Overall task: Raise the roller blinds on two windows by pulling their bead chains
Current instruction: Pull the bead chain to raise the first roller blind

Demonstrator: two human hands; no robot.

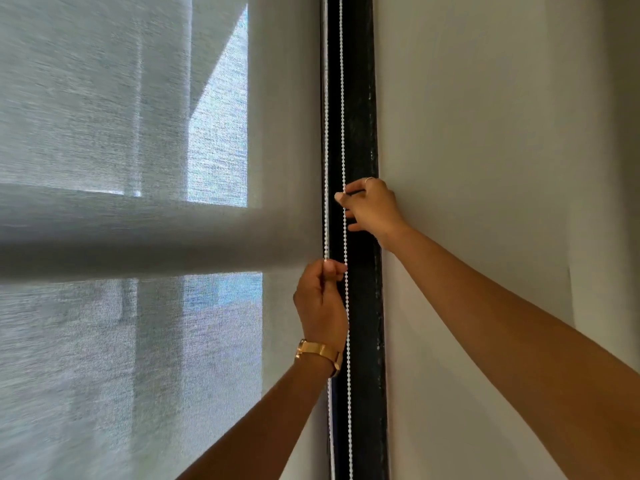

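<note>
In the head view, the white plastic bead chain (343, 133) hangs as two strands down the black window frame (360, 133), at about 1 o'clock from picture centre. The right hand (372, 206) has its grip pinched shut on the right strand; the left hand (320, 299), with a gold wristwatch (320, 351), is closed on the left strand, lower, toward 5 o'clock. The grey woven roller blind (138, 133) covers all the glass in view. To raise it well, I judge only one strand should be drawn straight down, hand over hand, the other running slack; pulling both would lock the loop.
</note>
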